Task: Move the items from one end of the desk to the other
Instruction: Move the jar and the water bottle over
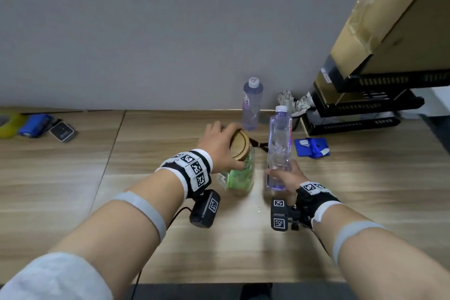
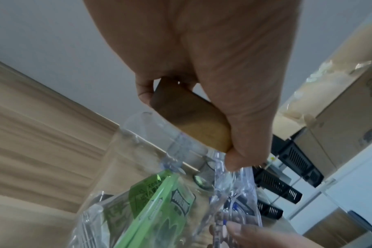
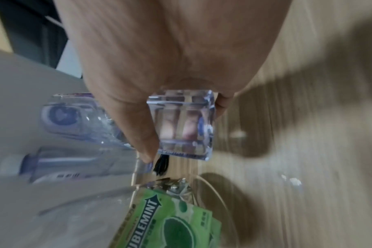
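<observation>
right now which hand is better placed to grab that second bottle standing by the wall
Neither is free: the left hand grips the jar by its lid, the right hand holds a water bottle. Once emptied, probably the right: the second bottle stands just beyond its grip, with nothing between.

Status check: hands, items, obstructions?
Left hand grips wooden-lidded glass jar. Right hand holds clear plastic water bottle. Nothing blocking.

Wood-grain desk (image 1: 73, 178): bore 1 bottle (image 1: 252, 102), blue pouch (image 1: 312, 148), yellow tape roll (image 1: 8, 125), black trays (image 1: 350, 124).
</observation>
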{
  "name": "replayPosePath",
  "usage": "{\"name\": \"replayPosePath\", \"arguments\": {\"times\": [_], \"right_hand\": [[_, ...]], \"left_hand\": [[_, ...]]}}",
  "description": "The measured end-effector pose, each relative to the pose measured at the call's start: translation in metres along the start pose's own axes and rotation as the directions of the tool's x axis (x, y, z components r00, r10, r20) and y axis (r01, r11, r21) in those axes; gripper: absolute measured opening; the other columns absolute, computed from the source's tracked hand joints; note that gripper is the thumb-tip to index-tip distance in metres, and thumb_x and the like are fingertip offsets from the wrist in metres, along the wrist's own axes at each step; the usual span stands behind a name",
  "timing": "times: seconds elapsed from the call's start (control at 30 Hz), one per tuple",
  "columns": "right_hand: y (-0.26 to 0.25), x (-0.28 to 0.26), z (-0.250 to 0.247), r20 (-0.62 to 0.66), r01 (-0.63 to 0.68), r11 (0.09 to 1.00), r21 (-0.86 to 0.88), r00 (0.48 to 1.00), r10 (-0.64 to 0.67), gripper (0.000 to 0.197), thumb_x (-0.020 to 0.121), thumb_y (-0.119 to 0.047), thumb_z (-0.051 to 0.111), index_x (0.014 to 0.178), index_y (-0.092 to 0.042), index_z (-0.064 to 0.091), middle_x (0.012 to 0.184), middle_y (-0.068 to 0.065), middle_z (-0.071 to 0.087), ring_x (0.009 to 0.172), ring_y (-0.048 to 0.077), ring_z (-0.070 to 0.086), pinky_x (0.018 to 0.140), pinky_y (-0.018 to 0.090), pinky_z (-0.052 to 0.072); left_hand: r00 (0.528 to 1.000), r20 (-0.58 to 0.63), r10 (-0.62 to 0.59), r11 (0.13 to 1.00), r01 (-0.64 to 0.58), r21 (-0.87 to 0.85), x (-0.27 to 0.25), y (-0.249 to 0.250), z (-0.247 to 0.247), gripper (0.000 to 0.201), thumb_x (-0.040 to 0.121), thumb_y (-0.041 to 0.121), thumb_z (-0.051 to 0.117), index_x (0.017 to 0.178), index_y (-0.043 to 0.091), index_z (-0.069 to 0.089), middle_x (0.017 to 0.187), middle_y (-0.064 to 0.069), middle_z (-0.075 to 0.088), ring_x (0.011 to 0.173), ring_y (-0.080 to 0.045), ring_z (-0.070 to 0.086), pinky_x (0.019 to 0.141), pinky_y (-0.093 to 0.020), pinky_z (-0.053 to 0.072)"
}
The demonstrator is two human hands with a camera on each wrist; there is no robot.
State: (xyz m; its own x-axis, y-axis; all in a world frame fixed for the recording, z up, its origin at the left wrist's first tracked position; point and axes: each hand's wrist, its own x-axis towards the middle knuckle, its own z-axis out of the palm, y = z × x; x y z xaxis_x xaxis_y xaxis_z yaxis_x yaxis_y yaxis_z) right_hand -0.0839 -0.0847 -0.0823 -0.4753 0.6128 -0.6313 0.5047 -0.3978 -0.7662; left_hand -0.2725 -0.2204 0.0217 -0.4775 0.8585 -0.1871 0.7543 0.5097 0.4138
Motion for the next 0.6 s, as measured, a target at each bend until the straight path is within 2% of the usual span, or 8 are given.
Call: {"name": "replayPosePath", "arguments": {"times": [0.07, 0.17, 0.27, 0.33, 0.47, 0.6], "right_hand": [[-0.004, -0.013, 0.028, -0.008, 0.047, 0.998, -0.04, 0.999, -0.047, 0.079, 0.077, -0.015, 0.078, 0.142, -0.021, 0.033, 0.129, 0.006, 0.056, 0.112, 0.029, 0.059, 0.088, 0.038, 0.048], [-0.004, -0.039, 0.085, -0.033, 0.113, 0.992, -0.047, 0.993, -0.115, 0.079, 0.071, -0.006, 0.079, 0.138, -0.018, 0.039, 0.119, 0.005, 0.062, 0.11, 0.029, 0.061, 0.1, 0.048, 0.047], [-0.003, -0.067, 0.15, -0.021, 0.173, 0.985, -0.018, 0.985, -0.173, 0.079, 0.059, -0.008, 0.081, 0.129, -0.024, 0.047, 0.11, 0.009, 0.068, 0.106, 0.029, 0.065, 0.098, 0.055, 0.049], [-0.005, -0.084, 0.194, 0.0, 0.204, 0.979, -0.007, 0.979, -0.204, 0.074, 0.062, -0.006, 0.083, 0.124, -0.025, 0.048, 0.109, 0.011, 0.07, 0.105, 0.03, 0.066, 0.095, 0.052, 0.051], [-0.011, -0.115, 0.281, 0.049, 0.274, 0.962, 0.011, 0.96, -0.274, 0.064, 0.068, 0.006, 0.079, 0.119, -0.018, 0.05, 0.109, 0.016, 0.067, 0.097, 0.033, 0.065, 0.078, 0.041, 0.05], [-0.02, -0.129, 0.359, 0.156, 0.296, 0.955, -0.025, 0.945, -0.288, 0.054, 0.068, 0.008, 0.08, 0.109, -0.016, 0.052, 0.102, 0.017, 0.069, 0.095, 0.034, 0.066, 0.087, 0.046, 0.05]], "left_hand": [[0.999, -0.029, -0.018, 1.0, 0.017, -0.018, -0.02, -0.023, -0.015, 0.093, 0.052, 0.056, 0.077, 0.134, 0.042, 0.036, 0.12, -0.002, 0.043, 0.115, -0.024, 0.037, 0.098, -0.045, 0.046], [0.997, -0.069, -0.036, 0.999, 0.033, -0.035, -0.057, -0.066, -0.038, 0.093, 0.054, 0.056, 0.078, 0.136, 0.041, 0.035, 0.12, -0.003, 0.043, 0.116, -0.025, 0.036, 0.1, -0.045, 0.046], [0.992, -0.115, -0.056, 0.998, 0.051, -0.044, -0.1, -0.115, -0.065, 0.092, 0.054, 0.054, 0.078, 0.135, 0.041, 0.036, 0.121, -0.004, 0.042, 0.117, -0.025, 0.036, 0.099, -0.046, 0.045], [0.987, -0.14, -0.083, 0.996, 0.078, -0.039, -0.13, -0.149, -0.083, 0.091, 0.054, 0.053, 0.078, 0.135, 0.041, 0.037, 0.121, -0.004, 0.043, 0.118, -0.026, 0.036, 0.1, -0.047, 0.045], [0.964, -0.19, -0.187, 0.982, 0.184, -0.033, -0.19, -0.22, -0.115, 0.092, 0.055, 0.054, 0.078, 0.136, 0.041, 0.037, 0.124, -0.005, 0.042, 0.122, -0.027, 0.036, 0.102, -0.049, 0.043], [0.92, -0.234, -0.315, 0.949, 0.308, -0.065, -0.242, -0.289, -0.141, 0.094, 0.055, 0.052, 0.08, 0.137, 0.037, 0.038, 0.128, -0.008, 0.042, 0.125, -0.03, 0.036, 0.103, -0.051, 0.043]]}}
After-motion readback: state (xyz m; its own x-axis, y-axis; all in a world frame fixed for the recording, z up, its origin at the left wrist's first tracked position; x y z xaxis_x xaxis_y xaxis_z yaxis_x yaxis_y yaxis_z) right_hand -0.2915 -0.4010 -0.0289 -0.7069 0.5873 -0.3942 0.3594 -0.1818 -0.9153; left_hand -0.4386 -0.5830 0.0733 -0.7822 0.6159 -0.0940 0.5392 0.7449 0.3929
